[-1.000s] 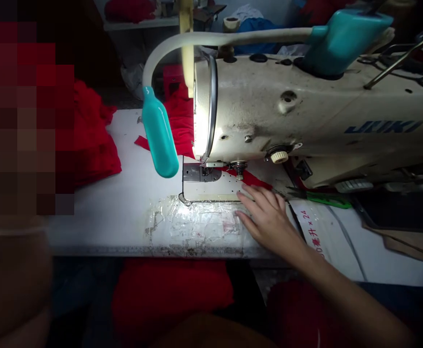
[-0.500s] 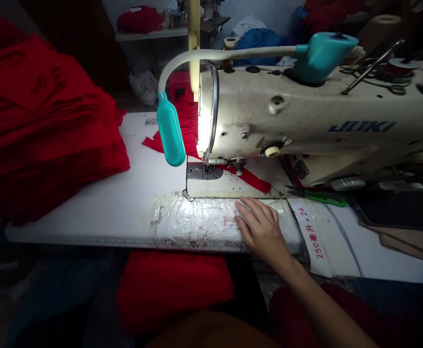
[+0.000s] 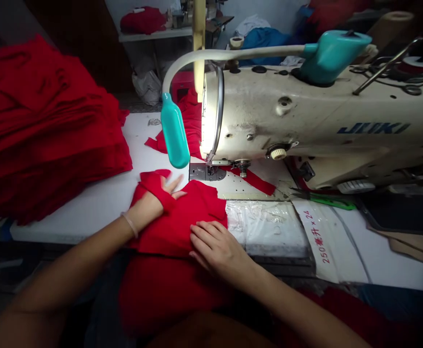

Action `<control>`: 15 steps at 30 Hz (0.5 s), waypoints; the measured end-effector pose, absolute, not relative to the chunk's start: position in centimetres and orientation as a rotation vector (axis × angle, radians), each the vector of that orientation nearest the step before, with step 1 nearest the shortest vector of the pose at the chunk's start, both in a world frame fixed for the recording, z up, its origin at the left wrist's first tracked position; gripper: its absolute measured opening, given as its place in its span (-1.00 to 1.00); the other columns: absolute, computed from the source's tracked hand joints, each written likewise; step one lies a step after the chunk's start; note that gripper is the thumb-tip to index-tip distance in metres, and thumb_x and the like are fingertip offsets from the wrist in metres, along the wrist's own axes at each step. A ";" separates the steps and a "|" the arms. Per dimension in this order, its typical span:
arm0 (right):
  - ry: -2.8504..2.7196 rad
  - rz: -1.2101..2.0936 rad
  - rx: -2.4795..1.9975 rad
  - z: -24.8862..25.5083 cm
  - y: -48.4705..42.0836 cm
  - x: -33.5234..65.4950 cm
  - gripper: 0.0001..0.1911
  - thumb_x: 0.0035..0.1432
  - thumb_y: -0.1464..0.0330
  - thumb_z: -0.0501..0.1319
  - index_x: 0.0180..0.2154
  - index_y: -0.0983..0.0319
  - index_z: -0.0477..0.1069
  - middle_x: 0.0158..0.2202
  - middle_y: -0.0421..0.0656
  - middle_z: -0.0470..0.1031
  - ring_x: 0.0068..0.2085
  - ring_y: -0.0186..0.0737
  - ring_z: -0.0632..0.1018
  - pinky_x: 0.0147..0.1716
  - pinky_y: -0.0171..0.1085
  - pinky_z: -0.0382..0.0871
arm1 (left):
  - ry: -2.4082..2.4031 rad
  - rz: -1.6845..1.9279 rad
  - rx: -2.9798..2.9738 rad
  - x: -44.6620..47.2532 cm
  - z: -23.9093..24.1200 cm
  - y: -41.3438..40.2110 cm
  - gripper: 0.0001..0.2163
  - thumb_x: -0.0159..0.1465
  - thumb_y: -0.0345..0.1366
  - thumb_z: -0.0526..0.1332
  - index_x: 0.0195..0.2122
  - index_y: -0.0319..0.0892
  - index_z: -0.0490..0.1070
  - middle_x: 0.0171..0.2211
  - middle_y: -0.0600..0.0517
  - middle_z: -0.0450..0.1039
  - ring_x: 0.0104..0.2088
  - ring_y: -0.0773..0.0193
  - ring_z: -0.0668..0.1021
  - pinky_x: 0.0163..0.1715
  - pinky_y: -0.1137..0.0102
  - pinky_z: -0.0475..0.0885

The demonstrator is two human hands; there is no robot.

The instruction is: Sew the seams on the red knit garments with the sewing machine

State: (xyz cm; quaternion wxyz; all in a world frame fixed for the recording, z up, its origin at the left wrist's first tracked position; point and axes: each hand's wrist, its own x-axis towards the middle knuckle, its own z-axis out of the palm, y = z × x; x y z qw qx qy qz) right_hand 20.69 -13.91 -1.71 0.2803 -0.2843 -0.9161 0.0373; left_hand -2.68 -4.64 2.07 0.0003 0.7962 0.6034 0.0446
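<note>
A piece of red fabric (image 3: 185, 217) lies on the table's front edge, just in front of the sewing machine's needle plate (image 3: 197, 171). My left hand (image 3: 151, 205) is at its left side, with a fold of the fabric across the back of the hand. Its fingers stretch out apart toward the right and are slightly blurred. My right hand (image 3: 214, 244) rests flat on the fabric's lower right part, fingers extended. Behind both hands stands the sewing machine (image 3: 255, 111). A narrow red fabric strip (image 3: 256, 182) lies on its bed beside the presser foot.
A tall stack of red fabric pieces (image 3: 51, 130) occupies the left of the table. A teal lamp (image 3: 175, 135) hangs near the needle. Green-handled snips (image 3: 332, 201) lie at the right, near a white printed sheet (image 3: 320, 241). More red fabric (image 3: 171, 295) is over my lap.
My left hand has come into view with a red fabric piece, now on the table edge. My right hand has moved left from the taped table edge onto that fabric.
</note>
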 end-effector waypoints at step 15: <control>-2.397 0.025 -0.701 -3.6 -11.7 17.8 -0.82 0.29 0.46 0.14 -0.16 0.38 0.49 -0.08 0.05 0.53 0.02 -0.09 0.53 0.14 -0.10 0.43 | 1.814 1.061 1.880 -3.5 -0.1 2.9 -0.77 0.40 -0.24 0.04 -0.09 -0.27 0.38 -0.11 -0.09 0.46 -0.12 0.22 0.51 -0.07 0.30 0.43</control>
